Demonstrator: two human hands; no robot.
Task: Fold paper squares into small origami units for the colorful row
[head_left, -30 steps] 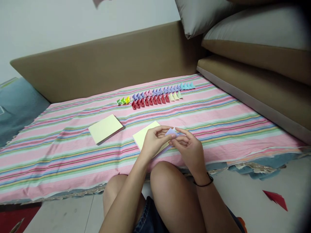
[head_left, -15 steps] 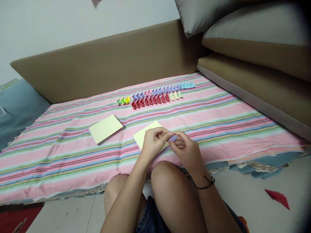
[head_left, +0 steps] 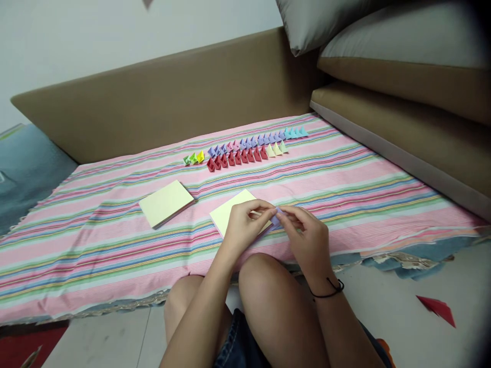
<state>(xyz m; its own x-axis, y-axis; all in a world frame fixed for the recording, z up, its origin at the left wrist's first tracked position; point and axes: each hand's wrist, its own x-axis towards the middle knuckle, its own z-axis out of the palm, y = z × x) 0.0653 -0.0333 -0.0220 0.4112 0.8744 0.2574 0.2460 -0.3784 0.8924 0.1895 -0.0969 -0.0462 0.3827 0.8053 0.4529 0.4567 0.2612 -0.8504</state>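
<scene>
A small folded piece of purple paper (head_left: 275, 219) is pinched between my two hands, just above the near edge of the striped cloth. My left hand (head_left: 248, 221) grips its left side between thumb and forefinger. On the other side, my right hand (head_left: 307, 232) holds it by the fingertips, a black cord round that wrist. Beneath the hands lies a pale yellow pad (head_left: 226, 212), partly covered by them. Farther back stand rows of small folded paper boats, among them red ones (head_left: 238, 158), purple ones (head_left: 251, 142) and light blue ones (head_left: 296, 133).
A second pale yellow stack of paper (head_left: 166, 203) lies to the left on the striped cloth (head_left: 95, 245). Green and yellow folded pieces (head_left: 194, 159) stand beyond it. Cushions (head_left: 402, 102) rise at the right. A red folded paper (head_left: 437, 309) lies on the floor.
My right hand has shifted slightly to the right, and its fingers are straighter. The purple paper has turned a little between the fingertips. The left hand has hardly moved.
</scene>
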